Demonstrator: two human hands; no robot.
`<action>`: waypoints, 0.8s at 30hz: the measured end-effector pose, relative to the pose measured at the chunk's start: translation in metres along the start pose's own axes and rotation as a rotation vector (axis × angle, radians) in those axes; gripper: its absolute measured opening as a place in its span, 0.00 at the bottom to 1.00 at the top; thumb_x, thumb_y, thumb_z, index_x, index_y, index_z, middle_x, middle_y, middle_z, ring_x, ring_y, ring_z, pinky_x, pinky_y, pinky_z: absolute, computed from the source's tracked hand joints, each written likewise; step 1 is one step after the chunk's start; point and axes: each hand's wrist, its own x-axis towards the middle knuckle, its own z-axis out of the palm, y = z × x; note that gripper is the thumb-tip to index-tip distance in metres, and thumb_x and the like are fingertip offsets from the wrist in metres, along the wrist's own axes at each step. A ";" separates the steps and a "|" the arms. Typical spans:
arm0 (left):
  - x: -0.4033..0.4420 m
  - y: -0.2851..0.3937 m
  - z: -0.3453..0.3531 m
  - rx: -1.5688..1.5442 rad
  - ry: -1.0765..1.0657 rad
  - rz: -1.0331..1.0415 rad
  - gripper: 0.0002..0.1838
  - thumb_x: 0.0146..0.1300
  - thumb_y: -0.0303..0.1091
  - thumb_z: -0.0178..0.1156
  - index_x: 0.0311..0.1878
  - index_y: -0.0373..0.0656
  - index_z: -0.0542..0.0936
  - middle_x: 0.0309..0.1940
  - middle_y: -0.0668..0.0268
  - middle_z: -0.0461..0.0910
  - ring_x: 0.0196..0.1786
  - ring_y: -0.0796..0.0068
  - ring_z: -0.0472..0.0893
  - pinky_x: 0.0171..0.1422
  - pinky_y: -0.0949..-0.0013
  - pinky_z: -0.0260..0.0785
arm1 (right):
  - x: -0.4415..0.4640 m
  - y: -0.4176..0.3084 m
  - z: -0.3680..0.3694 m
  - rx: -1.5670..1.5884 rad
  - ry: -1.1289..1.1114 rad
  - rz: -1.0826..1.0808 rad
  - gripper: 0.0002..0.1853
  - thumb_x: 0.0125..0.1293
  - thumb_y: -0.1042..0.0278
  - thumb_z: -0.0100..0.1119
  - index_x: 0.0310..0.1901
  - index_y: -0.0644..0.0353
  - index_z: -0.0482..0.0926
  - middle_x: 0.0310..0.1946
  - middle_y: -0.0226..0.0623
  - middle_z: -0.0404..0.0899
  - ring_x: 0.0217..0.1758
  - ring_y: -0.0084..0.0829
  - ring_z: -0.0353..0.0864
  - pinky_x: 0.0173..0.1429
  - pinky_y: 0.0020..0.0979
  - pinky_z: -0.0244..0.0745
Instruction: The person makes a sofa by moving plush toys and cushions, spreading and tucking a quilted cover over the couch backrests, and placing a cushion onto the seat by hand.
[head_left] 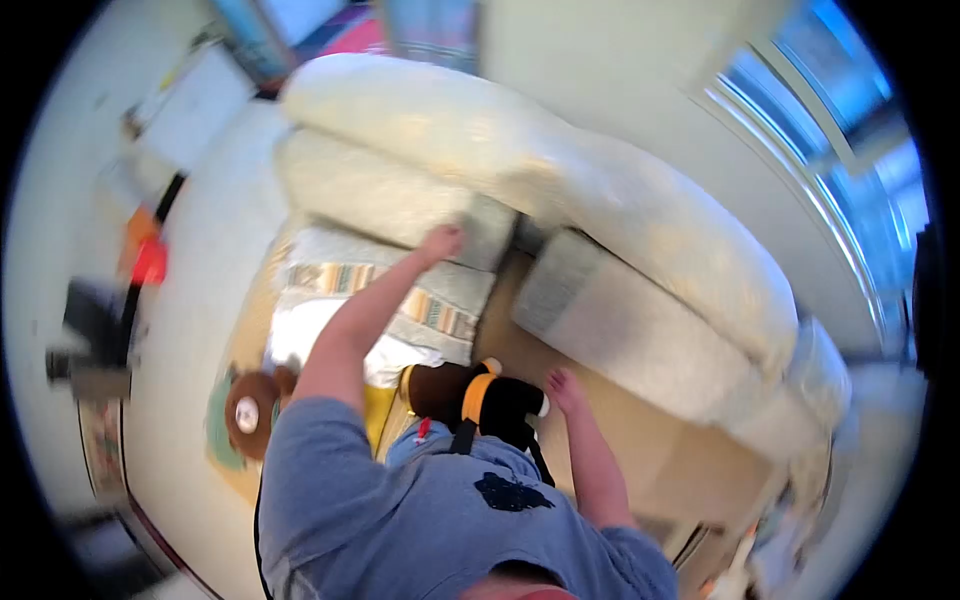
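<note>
My left hand [441,242] is stretched forward over the edge of a grey-beige sofa cushion [375,190]. It looks compact and blurred, and no held thing shows. Close to my body, on the right, my right hand [563,390] hovers with its fingers partly apart and nothing seen in them. It is beside a dark brown and black soft-looking thing with an orange band [477,398], in front of my waist; its kind is unclear. Below my left arm lies a striped patterned cloth [440,312], with a white cloth [300,325] next to it.
A pale, shiny sofa back [540,150] curves around the far side. Another grey cushion [610,310] lies on the right above a tan base [650,430]. A brown stuffed bear [252,412] sits at the left. A window [830,130] is at upper right.
</note>
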 end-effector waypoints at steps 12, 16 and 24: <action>-0.172 -0.020 0.083 0.029 0.088 -0.130 0.13 0.55 0.37 0.52 0.27 0.36 0.75 0.18 0.63 0.75 0.20 0.74 0.75 0.26 0.72 0.68 | -0.029 -0.019 -0.110 0.024 0.109 0.009 0.09 0.60 0.60 0.48 0.35 0.55 0.71 0.30 0.28 0.74 0.32 0.25 0.72 0.38 0.28 0.69; -0.223 -0.043 0.137 -0.271 0.089 -0.244 0.11 0.56 0.35 0.53 0.26 0.36 0.75 0.19 0.64 0.74 0.20 0.75 0.74 0.26 0.74 0.68 | -0.033 -0.024 -0.105 0.020 0.048 -0.038 0.09 0.59 0.59 0.51 0.36 0.53 0.74 0.29 0.29 0.75 0.32 0.26 0.73 0.38 0.29 0.70; -0.248 -0.038 0.165 -0.118 -0.003 -0.197 0.09 0.55 0.32 0.49 0.27 0.38 0.75 0.18 0.65 0.73 0.19 0.75 0.72 0.25 0.75 0.66 | -0.069 -0.025 -0.125 -0.068 -0.024 -0.103 0.06 0.60 0.63 0.50 0.36 0.53 0.72 0.29 0.30 0.75 0.32 0.26 0.74 0.37 0.27 0.70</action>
